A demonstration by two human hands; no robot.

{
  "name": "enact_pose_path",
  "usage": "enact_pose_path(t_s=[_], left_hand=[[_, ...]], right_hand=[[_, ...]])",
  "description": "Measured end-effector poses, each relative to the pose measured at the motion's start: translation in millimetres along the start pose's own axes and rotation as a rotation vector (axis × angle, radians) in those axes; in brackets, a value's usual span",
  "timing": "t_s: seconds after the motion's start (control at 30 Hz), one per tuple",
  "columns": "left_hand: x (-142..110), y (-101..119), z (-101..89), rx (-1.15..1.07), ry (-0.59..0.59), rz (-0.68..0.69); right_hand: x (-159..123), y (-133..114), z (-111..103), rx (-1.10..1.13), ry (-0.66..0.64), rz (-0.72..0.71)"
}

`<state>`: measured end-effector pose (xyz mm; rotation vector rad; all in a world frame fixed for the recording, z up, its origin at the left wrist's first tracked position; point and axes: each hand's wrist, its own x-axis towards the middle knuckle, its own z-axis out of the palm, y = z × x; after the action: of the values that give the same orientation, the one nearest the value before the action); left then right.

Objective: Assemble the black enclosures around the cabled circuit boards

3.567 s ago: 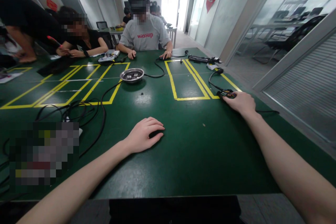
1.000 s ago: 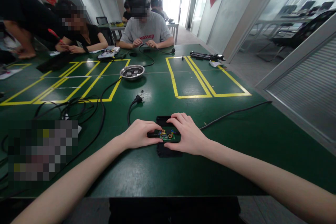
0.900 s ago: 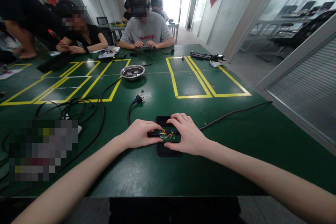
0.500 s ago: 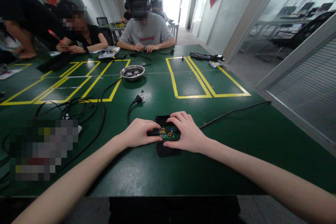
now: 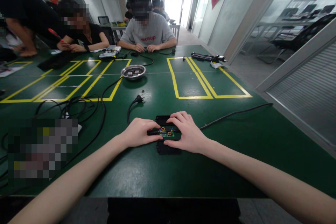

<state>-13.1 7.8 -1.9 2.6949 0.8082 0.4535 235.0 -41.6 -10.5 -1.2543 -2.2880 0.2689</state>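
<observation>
A small green circuit board (image 5: 166,134) with two copper-wound ring coils lies between my hands on the green table. My left hand (image 5: 139,132) pinches its left end, where a black cable end joins, with thumb and forefinger. From the other side my right hand (image 5: 189,133) holds the right end, fingers above and thumb below. Black casing pieces show behind the board, one casing part (image 5: 162,119) beyond it and another casing part (image 5: 169,148) nearer me. My fingers hide both ends of the board. A black power cord (image 5: 231,113) runs off to the right.
A mains plug (image 5: 139,99) lies just beyond my left hand. Farther off stand a metal bowl (image 5: 133,72) holding small metal parts and a black folded tripod-like item (image 5: 208,57). Coiled cables (image 5: 76,106) lie left. A person (image 5: 147,31) sits opposite; others are at the left.
Both hands stay at the board with almost the same hold. The whole view has shifted very slightly. The near casing part appears marginally higher.
</observation>
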Motion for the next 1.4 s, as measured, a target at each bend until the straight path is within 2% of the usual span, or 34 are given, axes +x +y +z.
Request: enact_pose_path(t_s=[0.17, 0.33, 0.5, 0.57, 0.8, 1.0, 1.2, 1.4], left_hand=[[-1.0, -0.2, 1.8, 0.0, 0.012, -0.011], [-1.1, 0.9, 1.0, 0.012, -0.004, 0.005], [-1.2, 2.0, 0.5, -0.009, -0.018, -0.005], [-1.3, 2.0, 0.8, -0.012, -0.024, -0.013], [-1.9, 0.5, 2.8, 0.001, -0.017, -0.004], [-1.9, 0.8, 2.3, -0.004, 0.007, 0.007], [-0.7, 1.8, 1.6, -0.008, -0.001, 0.01], [-0.5, -0.5, 2.5, -0.01, -0.011, 0.007]], right_hand=[[0.7, 0.5, -2.9, 0.067, 0.018, -0.018], [0.2, 10.6, -17.3, 0.138, 0.06, -0.037], [-0.6, 28.6, -32.1, 0.024, -0.13, -0.186], [-1.2, 30.2, -33.7, -0.011, -0.166, -0.214], [-1.8, 16.5, -30.3, -0.016, -0.195, -0.228], [0.7, 17.1, -28.6, -0.01, -0.191, -0.2], [-0.6, 10.7, -23.0, 0.034, -0.156, -0.232], [-3.2, 5.8, -13.3, 0.06, -0.137, -0.19]])
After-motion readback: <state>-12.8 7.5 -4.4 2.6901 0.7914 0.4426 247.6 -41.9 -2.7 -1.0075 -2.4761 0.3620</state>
